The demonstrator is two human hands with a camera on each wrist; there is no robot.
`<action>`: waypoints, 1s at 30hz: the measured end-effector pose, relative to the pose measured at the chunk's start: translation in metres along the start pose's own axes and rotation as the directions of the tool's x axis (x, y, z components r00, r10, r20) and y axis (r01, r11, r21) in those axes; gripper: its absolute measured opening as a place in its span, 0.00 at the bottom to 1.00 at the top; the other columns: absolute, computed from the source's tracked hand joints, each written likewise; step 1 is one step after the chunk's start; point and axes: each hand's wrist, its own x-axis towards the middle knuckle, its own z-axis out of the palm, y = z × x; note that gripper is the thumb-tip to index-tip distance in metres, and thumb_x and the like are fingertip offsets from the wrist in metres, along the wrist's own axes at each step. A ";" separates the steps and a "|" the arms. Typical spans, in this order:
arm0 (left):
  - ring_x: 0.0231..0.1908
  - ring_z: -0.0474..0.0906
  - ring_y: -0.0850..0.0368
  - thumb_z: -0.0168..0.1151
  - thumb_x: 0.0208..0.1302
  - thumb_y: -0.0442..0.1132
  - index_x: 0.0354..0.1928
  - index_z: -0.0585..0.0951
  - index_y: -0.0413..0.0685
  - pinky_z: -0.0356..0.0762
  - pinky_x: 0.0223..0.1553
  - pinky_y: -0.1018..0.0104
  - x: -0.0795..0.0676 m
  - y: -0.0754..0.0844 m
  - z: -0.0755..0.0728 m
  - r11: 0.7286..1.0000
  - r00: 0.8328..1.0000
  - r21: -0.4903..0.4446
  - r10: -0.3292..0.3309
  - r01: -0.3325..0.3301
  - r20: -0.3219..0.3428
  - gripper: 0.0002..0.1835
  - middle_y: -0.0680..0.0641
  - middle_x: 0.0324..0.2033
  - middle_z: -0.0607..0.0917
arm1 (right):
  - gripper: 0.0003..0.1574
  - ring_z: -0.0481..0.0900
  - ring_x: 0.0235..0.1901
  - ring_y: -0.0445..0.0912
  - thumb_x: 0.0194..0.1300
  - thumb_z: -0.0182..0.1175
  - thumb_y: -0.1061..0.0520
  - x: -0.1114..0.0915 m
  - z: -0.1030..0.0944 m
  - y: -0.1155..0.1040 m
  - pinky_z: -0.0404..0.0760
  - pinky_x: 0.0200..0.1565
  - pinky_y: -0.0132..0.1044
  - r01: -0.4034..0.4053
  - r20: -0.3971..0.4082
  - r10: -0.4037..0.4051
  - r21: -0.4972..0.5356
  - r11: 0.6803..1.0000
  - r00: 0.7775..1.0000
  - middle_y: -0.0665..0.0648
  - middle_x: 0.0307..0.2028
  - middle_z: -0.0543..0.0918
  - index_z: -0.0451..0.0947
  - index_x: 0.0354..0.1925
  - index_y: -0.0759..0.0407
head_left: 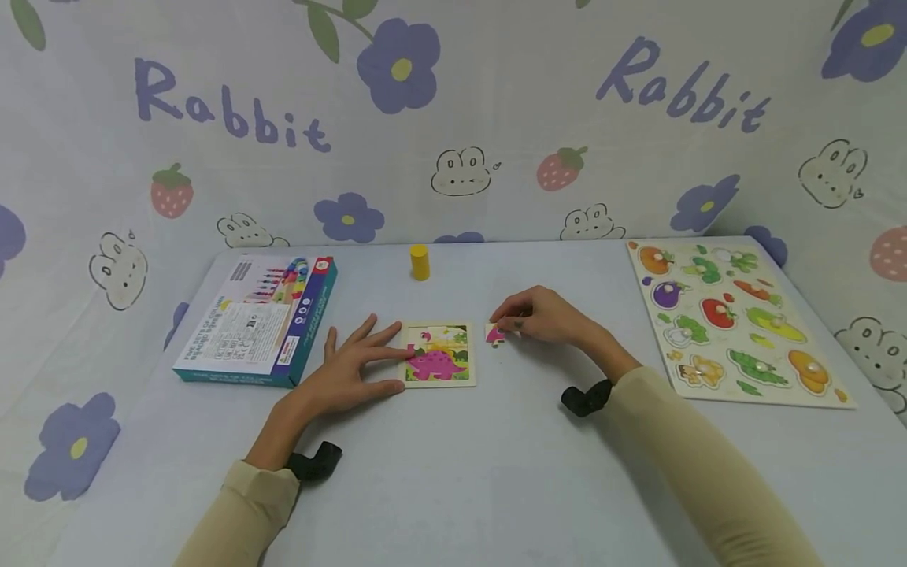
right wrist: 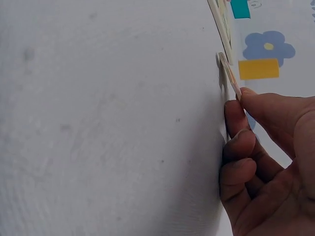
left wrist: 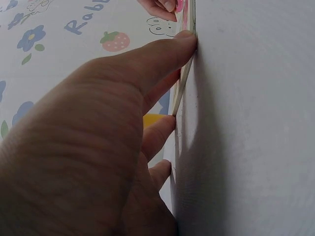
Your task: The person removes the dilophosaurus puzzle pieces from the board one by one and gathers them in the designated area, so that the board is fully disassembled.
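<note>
L hand spread, fingers straight, tips touching the dino puzzle along its 9 o'clock edge; R hand pinching a loose pc. betw. thumb & fingers, just beside the puzzle, betw. 2 & 3 o'clock (head view; clock centred on puzzle, approx. mid-table). Partly hidden: puzzle's 9 o'clock edge, under L fingertips; part of the loose pc., behind R fingers. Wrist views show the puzzle edge-on, its face hard to read; loose pc. likewise edge-on in R wrist view. Yellow cylinder mostly behind L hand in L wrist view. Beige sleeves cut off by the frame betw. 7 & 8 and nr. 4 o'clock. Small print on the box, betw. 9 & 10 o'clock, illegible. Surface: table, pale; bkgd. = white cloth w/ purple flowers, rabbits, strawberries. Counts: hands, 2; black wrist devices, 2; puzzle, 1; loose pc. in hand, 1; cylinder, 1, upright nr. 12 o'clock; box, 1, flat; veg. board, 1, well apart at 3 o'clock; word "Rabbit" on cloth, 2; strawberries in head view, 3.
</note>
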 end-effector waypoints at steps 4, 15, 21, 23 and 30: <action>0.87 0.35 0.39 0.71 0.67 0.56 0.69 0.82 0.70 0.14 0.75 0.21 0.000 0.000 0.000 1.000 1.000 0.001 0.000 0.000 0.001 0.28 0.52 0.85 0.59 | 0.13 0.77 0.44 0.48 0.75 0.63 0.59 0.000 0.002 -0.001 0.73 0.45 0.37 -0.012 -0.015 0.012 -0.019 1.000 1.000 0.57 0.49 0.92 0.89 0.52 0.57; 0.87 0.35 0.40 0.70 0.67 0.57 0.69 0.81 0.70 0.13 0.75 0.21 0.000 -0.001 0.001 1.000 1.000 0.000 0.000 0.000 0.005 0.28 0.53 0.85 0.59 | 0.13 0.75 0.43 0.48 0.75 0.62 0.59 -0.001 0.005 0.002 0.73 0.44 0.37 -0.027 -0.042 0.026 -0.028 0.999 0.999 0.57 0.50 0.90 0.89 0.53 0.56; 0.87 0.35 0.40 0.70 0.67 0.57 0.69 0.81 0.70 0.13 0.75 0.22 -0.001 -0.001 0.000 1.000 1.000 -0.004 -0.002 0.002 0.003 0.28 0.53 0.85 0.59 | 0.13 0.76 0.43 0.48 0.75 0.62 0.59 -0.001 0.006 0.002 0.74 0.45 0.37 -0.019 -0.036 0.019 -0.009 1.000 0.999 0.58 0.49 0.90 0.89 0.53 0.57; 0.87 0.35 0.40 0.70 0.67 0.57 0.69 0.82 0.70 0.13 0.75 0.22 -0.001 -0.001 0.000 1.000 1.000 -0.006 -0.001 0.001 0.002 0.28 0.53 0.85 0.59 | 0.13 0.76 0.43 0.47 0.76 0.62 0.59 0.000 0.006 0.002 0.74 0.44 0.37 -0.018 -0.036 0.018 -0.012 1.000 0.999 0.58 0.49 0.90 0.89 0.53 0.57; 0.87 0.34 0.40 0.70 0.67 0.57 0.69 0.81 0.70 0.13 0.75 0.21 -0.001 -0.002 -0.001 1.000 1.000 -0.004 -0.002 0.002 0.007 0.28 0.53 0.85 0.59 | 0.12 0.75 0.42 0.47 0.76 0.63 0.58 -0.002 0.006 0.000 0.74 0.44 0.37 -0.019 -0.044 0.019 -0.008 1.000 0.999 0.57 0.47 0.90 0.89 0.52 0.57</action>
